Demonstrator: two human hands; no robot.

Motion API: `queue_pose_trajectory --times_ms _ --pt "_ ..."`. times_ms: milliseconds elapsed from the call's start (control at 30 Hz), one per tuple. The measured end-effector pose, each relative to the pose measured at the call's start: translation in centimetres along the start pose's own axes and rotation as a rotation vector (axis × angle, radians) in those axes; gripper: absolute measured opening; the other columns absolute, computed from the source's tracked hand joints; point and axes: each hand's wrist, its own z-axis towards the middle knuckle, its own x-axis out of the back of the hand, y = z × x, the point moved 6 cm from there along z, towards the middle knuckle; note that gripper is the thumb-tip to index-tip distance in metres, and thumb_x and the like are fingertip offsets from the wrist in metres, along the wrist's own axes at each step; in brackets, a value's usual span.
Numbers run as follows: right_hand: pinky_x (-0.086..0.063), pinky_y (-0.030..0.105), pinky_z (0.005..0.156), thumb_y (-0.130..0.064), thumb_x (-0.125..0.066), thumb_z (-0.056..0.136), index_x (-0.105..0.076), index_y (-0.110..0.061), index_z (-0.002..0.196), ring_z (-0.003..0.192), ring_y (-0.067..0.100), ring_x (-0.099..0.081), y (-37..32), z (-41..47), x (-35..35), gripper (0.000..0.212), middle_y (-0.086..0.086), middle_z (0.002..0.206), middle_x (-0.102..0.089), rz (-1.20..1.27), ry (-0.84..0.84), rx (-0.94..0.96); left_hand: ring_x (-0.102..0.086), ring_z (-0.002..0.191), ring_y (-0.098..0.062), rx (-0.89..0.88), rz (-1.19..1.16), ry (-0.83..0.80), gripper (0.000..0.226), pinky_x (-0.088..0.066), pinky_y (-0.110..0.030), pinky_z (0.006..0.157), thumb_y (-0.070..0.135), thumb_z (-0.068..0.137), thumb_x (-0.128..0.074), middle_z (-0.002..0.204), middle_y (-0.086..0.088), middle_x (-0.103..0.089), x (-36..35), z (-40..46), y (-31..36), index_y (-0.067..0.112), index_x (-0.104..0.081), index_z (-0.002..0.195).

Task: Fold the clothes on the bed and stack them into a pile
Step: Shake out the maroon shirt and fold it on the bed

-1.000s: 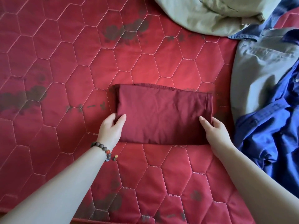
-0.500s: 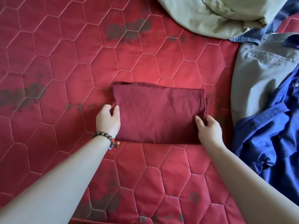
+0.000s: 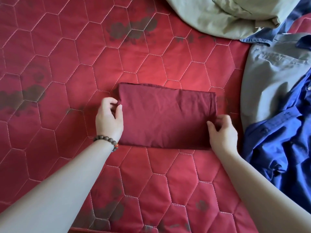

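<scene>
A dark maroon cloth garment folded into a flat rectangle lies on the red quilted bed cover with hexagon stitching, a little in from the bed's near edge. The left hand sits at the garment's left end, thumb lying on top of the fabric and fingers curled around the folded edge, pinching it. A brown beaded bracelet circles that wrist. The right hand is at the near right corner of the garment, its thumb and curled fingers pinching the fabric there. Toward the right edge of the bed lie a crumpled grey shirt and a rumpled blue button shirt, just beside the right hand. A pale green bundle of cloth rests near the far right corner.
</scene>
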Motion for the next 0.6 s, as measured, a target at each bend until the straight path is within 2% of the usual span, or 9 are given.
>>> queue_pose_trajectory --times_ms 67,100,167,233,333,433,500,600 --pt "-0.038 0.038 0.09 -0.015 -0.062 0.088 -0.056 -0.005 0.116 0.107 0.037 -0.051 -2.5 -0.9 0.9 0.03 0.015 0.113 -0.055 -0.175 0.183 0.224 -0.055 0.098 -0.03 -0.167 0.105 0.13 0.027 -0.042 -0.038 0.09 0.01 0.089 -0.058 0.11 -0.015 -0.057 0.7 -0.5 1.6 0.002 -0.057 0.115" --pt "-0.037 0.043 0.095 -0.013 -0.062 0.086 -0.056 -0.003 0.117 0.111 0.039 -0.048 -4.2 -1.6 0.7 0.033 0.019 0.119 -0.054 -0.225 0.241 0.351 -0.052 0.109 -0.033 -0.298 0.176 0.137 0.031 -0.039 -0.04 0.097 0.01 0.087 -0.057 0.117 -0.017 -0.056 0.5 -0.9 2.6 0.002 -0.057 0.117" --pt "-0.033 0.048 0.106 -0.011 -0.059 0.084 -0.058 -0.002 0.121 0.123 0.038 -0.045 -7.5 -2.8 -1.5 0.038 0.02 0.129 -0.053 -0.269 0.231 0.574 -0.042 0.13 -0.033 -0.536 0.313 0.032 0.04 -0.031 -0.043 0.11 0.012 0.087 -0.053 0.133 -0.017 -0.052 -1.5 -1.8 4.3 0.004 -0.056 0.126" --pt "-0.022 0.053 0.116 -0.01 -0.054 0.083 -0.057 -0.001 0.128 0.137 0.035 -0.038 -10.3 -3.9 -5.4 0.045 0.018 0.14 -0.049 -0.343 0.102 0.727 -0.028 0.143 -0.031 -0.634 0.413 -0.133 0.05 -0.021 -0.045 0.118 0.012 0.09 -0.051 0.148 -0.015 -0.042 -4.1 -2.4 4.7 0.003 -0.046 0.139" --pt "-0.009 0.053 0.12 -0.014 -0.046 0.093 -0.042 -0.003 0.144 0.146 0.029 -0.023 -12.1 -4.5 -11.4 0.052 0.013 0.154 -0.034 -0.503 -0.1 0.837 -0.012 0.149 -0.027 -0.571 0.523 -0.286 0.055 -0.01 -0.044 0.122 0.012 0.098 -0.043 0.16 -0.011 -0.021 -6.9 -2.0 3.7 0.003 -0.027 0.15" --pt "-0.002 0.049 0.121 -0.023 -0.033 0.101 -0.02 -0.01 0.153 0.15 0.021 -0.008 -11.2 -3.5 -14.6 0.055 0.007 0.161 -0.017 -0.603 -0.178 0.825 -0.012 0.15 -0.022 -0.528 0.635 -0.265 0.055 -0.01 -0.042 0.122 0.023 0.101 -0.026 0.162 -0.006 -0.016 -7.9 -1.1 2.5 0.009 -0.019 0.153" --pt "-0.004 0.049 0.121 -0.03 -0.029 0.1 -0.02 -0.016 0.154 0.15 0.018 -0.01 -10.5 -2.7 -14.7 0.056 0.002 0.161 -0.018 -0.61 -0.151 0.811 -0.013 0.15 -0.022 -0.535 0.674 -0.24 0.058 -0.012 -0.045 0.121 0.031 0.099 -0.026 0.162 -0.003 -0.017 -8.3 -1.0 2.2 0.013 -0.02 0.154" --pt "-0.006 0.051 0.12 -0.045 -0.032 0.098 -0.023 -0.026 0.153 0.149 0.019 -0.012 -9.2 -1.8 -13.5 0.059 0.0 0.161 -0.02 -0.623 -0.133 0.813 -0.009 0.15 -0.029 -0.515 0.702 -0.218 0.063 -0.012 -0.053 0.119 0.043 0.096 -0.031 0.162 -0.001 -0.015 -8.2 -0.7 1.6 0.024 -0.017 0.155"
